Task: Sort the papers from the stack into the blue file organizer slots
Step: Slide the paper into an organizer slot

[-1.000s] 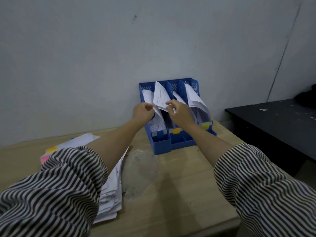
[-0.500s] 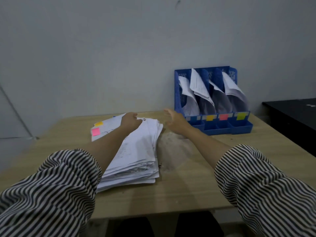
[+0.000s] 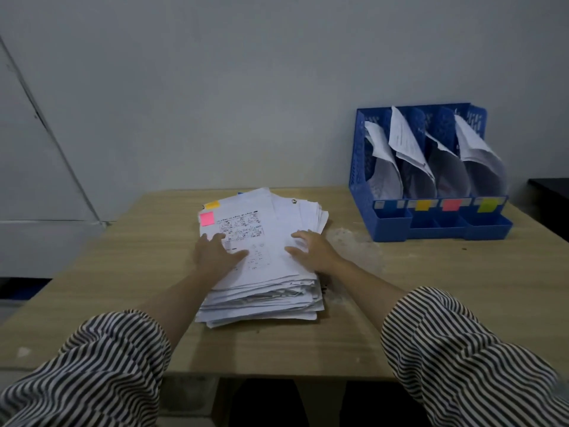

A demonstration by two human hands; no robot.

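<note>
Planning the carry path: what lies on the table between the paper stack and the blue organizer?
In the head view, only bare table with a pale dusty smear separates the paper stack from the blue organizer.

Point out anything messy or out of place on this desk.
The paper stack is ragged, its sheets fanned out unevenly. A pale dusty smear marks the table beside it. Papers in the blue organizer curl and slump.

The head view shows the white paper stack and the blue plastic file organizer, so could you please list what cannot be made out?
- Printed text on the white paper stack: too small.
- Lower sheets: covered by those above.
- Blue plastic file organizer slot bottoms: hidden by papers.
- Black table: cut off by the right edge.
</note>
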